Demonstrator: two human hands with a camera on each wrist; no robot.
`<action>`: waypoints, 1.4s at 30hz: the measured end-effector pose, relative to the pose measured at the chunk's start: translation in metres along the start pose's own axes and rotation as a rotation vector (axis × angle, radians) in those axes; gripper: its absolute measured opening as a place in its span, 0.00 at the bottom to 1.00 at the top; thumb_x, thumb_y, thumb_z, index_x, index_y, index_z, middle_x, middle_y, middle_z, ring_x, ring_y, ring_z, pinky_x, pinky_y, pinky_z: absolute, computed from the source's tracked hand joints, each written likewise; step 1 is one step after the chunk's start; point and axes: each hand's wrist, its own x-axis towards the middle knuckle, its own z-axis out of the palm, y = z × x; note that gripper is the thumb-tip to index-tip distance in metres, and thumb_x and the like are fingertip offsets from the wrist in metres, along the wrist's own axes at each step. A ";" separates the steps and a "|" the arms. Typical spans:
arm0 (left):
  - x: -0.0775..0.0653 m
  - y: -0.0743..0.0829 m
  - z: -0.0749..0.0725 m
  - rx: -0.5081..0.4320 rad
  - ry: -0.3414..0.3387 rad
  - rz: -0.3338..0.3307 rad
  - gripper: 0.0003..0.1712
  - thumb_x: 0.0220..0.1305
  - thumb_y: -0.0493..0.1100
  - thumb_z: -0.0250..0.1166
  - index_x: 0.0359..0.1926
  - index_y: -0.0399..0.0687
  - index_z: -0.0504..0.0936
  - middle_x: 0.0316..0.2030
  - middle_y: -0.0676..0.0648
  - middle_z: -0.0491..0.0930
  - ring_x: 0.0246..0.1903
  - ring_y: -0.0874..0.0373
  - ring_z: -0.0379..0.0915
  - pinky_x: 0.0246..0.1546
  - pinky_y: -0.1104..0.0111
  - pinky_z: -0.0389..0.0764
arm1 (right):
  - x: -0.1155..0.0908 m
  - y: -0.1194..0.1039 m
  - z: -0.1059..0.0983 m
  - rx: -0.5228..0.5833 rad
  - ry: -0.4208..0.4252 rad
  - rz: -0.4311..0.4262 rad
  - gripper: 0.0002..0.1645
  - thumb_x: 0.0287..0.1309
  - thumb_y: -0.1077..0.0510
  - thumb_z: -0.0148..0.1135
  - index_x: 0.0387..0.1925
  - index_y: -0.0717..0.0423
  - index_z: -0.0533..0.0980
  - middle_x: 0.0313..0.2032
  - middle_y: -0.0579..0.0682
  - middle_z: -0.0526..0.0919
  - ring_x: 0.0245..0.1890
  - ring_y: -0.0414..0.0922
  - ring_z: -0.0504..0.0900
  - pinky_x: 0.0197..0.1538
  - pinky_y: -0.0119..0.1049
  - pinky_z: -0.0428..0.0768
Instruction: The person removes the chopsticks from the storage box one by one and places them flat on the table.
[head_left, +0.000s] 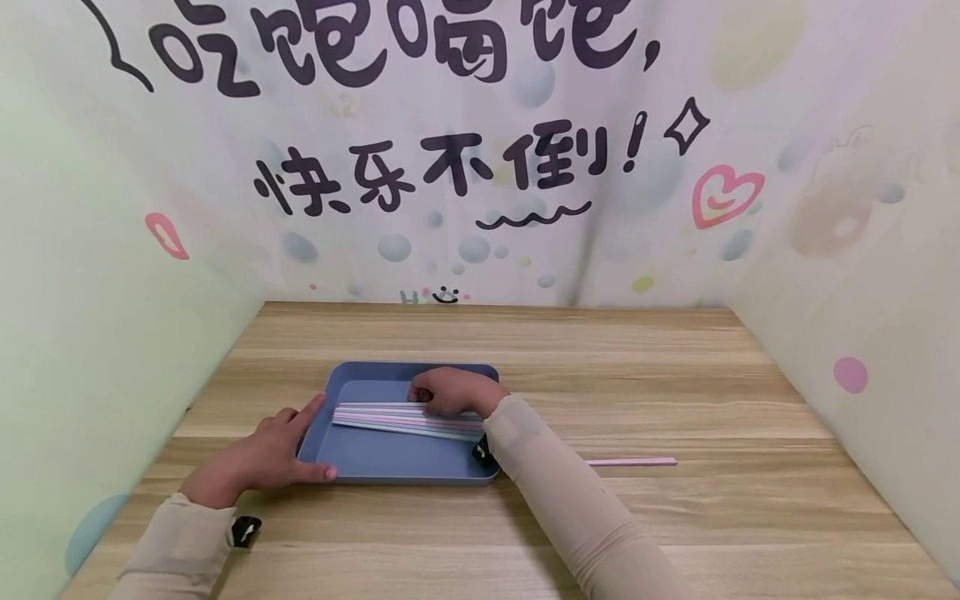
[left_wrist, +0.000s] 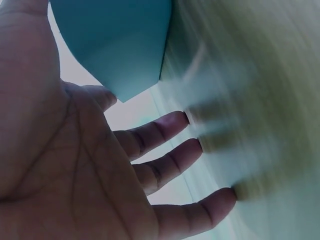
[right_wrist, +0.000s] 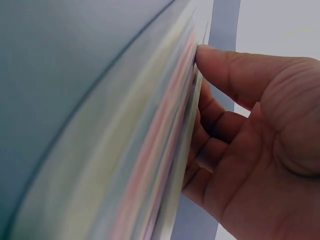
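Note:
A blue rectangular tray lies on the table, with several pastel chopsticks side by side in it. My left hand rests against the tray's left end, its thumb by the near corner and its fingers along the outer side. In the left wrist view those fingers stretch out loosely beneath the tray's edge. Over the tray, my right hand has curled fingers at the far side of the chopsticks. Its thumb and fingers pinch at the edge of the row in the right wrist view. Sleeve and wrist cover the chopsticks' right ends.
A single pink chopstick lies on the wooden table to the right, partly behind the right sleeve. Printed walls enclose the table at the back and both sides.

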 end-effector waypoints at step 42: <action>-0.001 0.007 0.005 0.040 0.022 -0.012 0.74 0.47 0.71 0.73 0.75 0.29 0.42 0.57 0.21 0.61 0.55 0.23 0.58 0.49 0.37 0.70 | -0.006 -0.011 -0.028 -0.092 -0.012 -0.035 0.13 0.66 0.65 0.58 0.49 0.52 0.80 0.39 0.45 0.78 0.40 0.42 0.74 0.44 0.34 0.73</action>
